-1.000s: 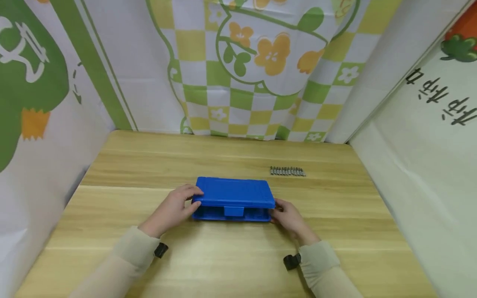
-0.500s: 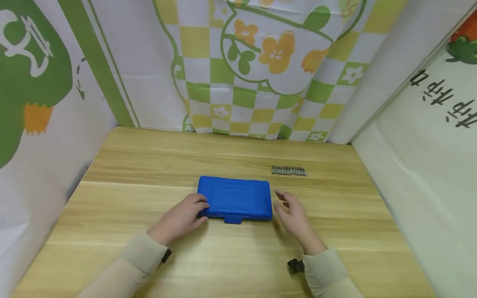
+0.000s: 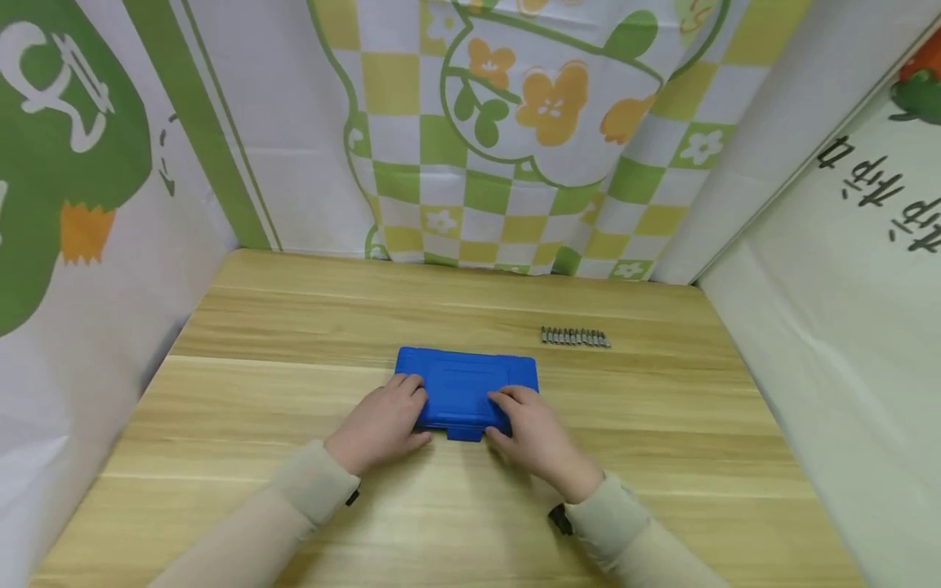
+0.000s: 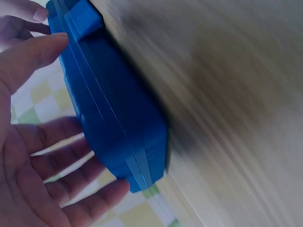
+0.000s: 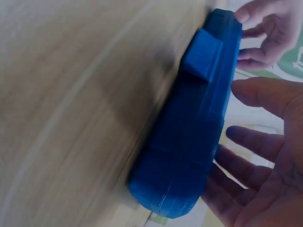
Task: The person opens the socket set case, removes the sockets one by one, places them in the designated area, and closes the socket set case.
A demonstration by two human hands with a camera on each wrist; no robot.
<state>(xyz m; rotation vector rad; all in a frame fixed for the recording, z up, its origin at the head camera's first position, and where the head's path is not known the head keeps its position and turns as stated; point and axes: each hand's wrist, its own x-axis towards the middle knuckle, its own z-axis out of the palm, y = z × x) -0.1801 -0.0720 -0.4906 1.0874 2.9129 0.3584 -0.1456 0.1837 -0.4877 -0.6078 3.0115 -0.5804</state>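
A blue plastic case (image 3: 470, 371) lies on the wooden table with its lid down. Its front latch (image 3: 465, 434) juts out from the front side, also visible as a raised tab (image 5: 202, 54) in the right wrist view. My left hand (image 3: 382, 420) rests on the left part of the lid, fingers on top and thumb by the front edge. On the right part of the lid lies my right hand (image 3: 540, 433), its thumb near the latch. The fingers (image 4: 61, 156) of the left hand are extended along the case in its wrist view.
A row of several small metal screwdriver bits (image 3: 576, 336) lies behind the case, to the right. The wooden table (image 3: 294, 310) is bordered by a patterned cloth (image 3: 485, 188) at the back and white sheets on both sides.
The case's lid, partly raised a second ago, came down. My right hand left the case's right side, then moved left onto the lid. My left hand shifted slightly right.
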